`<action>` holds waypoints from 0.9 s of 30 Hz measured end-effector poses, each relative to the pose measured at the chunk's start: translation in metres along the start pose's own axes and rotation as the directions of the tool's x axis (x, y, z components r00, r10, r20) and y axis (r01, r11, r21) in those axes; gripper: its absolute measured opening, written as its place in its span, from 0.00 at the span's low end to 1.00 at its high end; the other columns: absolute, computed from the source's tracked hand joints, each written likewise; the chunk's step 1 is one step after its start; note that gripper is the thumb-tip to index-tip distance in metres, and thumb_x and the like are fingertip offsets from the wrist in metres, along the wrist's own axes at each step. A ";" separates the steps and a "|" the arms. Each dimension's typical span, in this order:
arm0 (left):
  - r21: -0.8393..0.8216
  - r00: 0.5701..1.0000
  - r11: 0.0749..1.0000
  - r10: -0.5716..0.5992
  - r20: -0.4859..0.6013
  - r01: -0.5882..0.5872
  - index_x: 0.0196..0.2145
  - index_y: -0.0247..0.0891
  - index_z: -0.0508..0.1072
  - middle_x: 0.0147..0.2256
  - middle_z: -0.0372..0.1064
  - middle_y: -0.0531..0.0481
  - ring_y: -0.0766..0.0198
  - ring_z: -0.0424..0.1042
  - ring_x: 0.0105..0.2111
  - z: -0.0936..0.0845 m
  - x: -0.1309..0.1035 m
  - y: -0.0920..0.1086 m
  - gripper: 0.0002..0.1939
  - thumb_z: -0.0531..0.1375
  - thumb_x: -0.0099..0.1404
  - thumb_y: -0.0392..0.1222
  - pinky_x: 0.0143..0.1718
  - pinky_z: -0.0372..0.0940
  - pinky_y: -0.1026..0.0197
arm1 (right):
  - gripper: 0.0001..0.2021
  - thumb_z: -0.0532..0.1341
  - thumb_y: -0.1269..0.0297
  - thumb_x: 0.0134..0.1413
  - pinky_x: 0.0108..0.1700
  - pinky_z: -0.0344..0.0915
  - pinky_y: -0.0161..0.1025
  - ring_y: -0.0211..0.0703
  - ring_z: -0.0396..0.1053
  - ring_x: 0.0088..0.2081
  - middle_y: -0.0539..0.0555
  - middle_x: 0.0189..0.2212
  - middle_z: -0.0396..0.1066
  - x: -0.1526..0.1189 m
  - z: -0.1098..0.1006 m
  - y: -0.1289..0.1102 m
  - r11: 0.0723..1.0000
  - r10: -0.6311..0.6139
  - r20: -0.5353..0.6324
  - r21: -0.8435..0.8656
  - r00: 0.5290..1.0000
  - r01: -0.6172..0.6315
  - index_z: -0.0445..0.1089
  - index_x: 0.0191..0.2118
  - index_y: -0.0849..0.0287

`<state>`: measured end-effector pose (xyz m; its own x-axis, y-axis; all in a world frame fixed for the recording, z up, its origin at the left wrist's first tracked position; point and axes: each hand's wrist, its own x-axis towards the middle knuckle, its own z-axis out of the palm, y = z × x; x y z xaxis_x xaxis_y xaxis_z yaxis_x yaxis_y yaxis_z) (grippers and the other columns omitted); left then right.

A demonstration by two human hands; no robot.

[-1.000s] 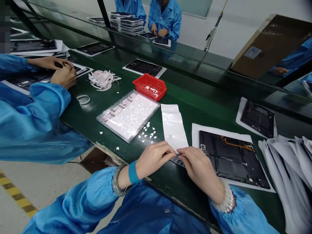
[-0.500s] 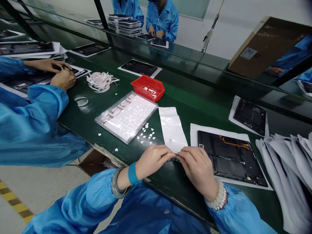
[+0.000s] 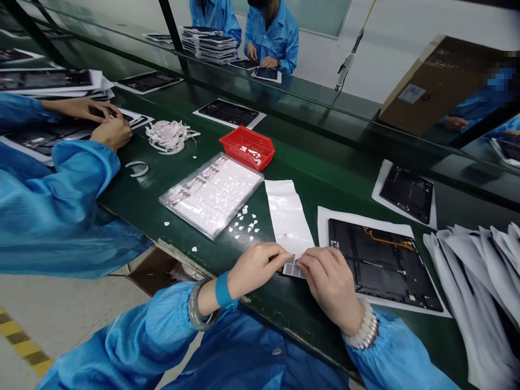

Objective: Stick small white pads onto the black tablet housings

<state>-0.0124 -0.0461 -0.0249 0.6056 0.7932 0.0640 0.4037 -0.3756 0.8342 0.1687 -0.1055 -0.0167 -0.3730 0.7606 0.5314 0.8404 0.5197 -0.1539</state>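
Observation:
A white sheet point(image 3: 289, 208) of glossy backing lies on the bench, with grey rectangular stickers point(image 3: 293, 268) at its near end. My left hand point(image 3: 258, 268) is closed in a pinch at the left edge of these stickers; what lies between its fingertips is too small to make out. From the other side, my right hand point(image 3: 331, 281) pinches the near end of the sheet, its fingertips a short gap from the left ones. Right of it, a black device panel point(image 3: 382, 265) with an orange flex cable rests on white paper.
Left of the sheet are small white round stickers point(image 3: 242, 227), a clear flat case point(image 3: 211, 195) and a red bin point(image 3: 247, 146). A stack of white sheets point(image 3: 475, 281) stands at right. A co-worker's hands point(image 3: 109, 127) work at left, near a heap of white strips point(image 3: 170, 135).
My fingertips have moved slightly apart, and the grey stickers between them now show. The panels on the far strip of the bench have shifted left. The co-worker's hands have moved a little right.

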 end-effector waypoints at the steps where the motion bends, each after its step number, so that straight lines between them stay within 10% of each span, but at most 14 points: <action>1: 0.003 1.000 1.000 -0.003 -0.006 0.003 0.20 0.36 0.68 0.21 0.65 0.56 0.69 0.67 0.25 0.000 0.000 0.001 0.20 0.52 0.69 0.43 0.29 0.57 0.67 | 0.04 0.56 0.72 0.61 0.42 0.60 0.42 0.41 0.67 0.36 0.55 0.33 0.72 0.000 -0.001 0.000 1.000 0.008 -0.006 0.015 1.000 -0.008 0.67 0.36 0.60; 9: 0.018 1.000 1.000 -0.018 -0.007 0.018 0.22 0.36 0.69 0.21 0.67 0.55 0.68 0.67 0.24 0.000 0.000 0.001 0.20 0.52 0.69 0.46 0.28 0.58 0.66 | 0.09 0.57 0.67 0.61 0.43 0.63 0.41 0.43 0.69 0.41 0.56 0.39 0.72 -0.004 -0.001 0.008 0.994 0.105 0.010 0.036 0.994 -0.105 0.68 0.46 0.59; 20: 0.012 1.000 1.000 -0.025 0.012 0.025 0.19 0.36 0.68 0.20 0.67 0.55 0.69 0.67 0.24 0.003 0.000 0.002 0.21 0.52 0.69 0.45 0.28 0.58 0.67 | 0.12 0.51 0.75 0.62 0.43 0.61 0.46 0.45 0.68 0.39 0.58 0.37 0.73 -0.005 -0.005 0.010 0.983 -0.160 0.070 -0.080 0.985 0.166 0.71 0.43 0.62; 27: 0.052 0.995 0.994 0.099 0.006 -0.099 0.26 0.37 0.72 0.26 0.69 0.53 0.68 0.68 0.28 0.001 -0.005 -0.003 0.18 0.51 0.70 0.44 0.31 0.60 0.66 | 0.06 0.54 0.69 0.62 0.41 0.64 0.41 0.42 0.68 0.37 0.55 0.33 0.71 -0.006 -0.014 0.012 0.961 0.167 0.023 0.222 0.986 -0.167 0.67 0.35 0.59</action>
<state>-0.0160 -0.0496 -0.0278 0.6468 0.7492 0.1429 0.3770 -0.4769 0.7940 0.1863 -0.1092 -0.0103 -0.2365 0.8452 0.4793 0.7825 0.4581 -0.4217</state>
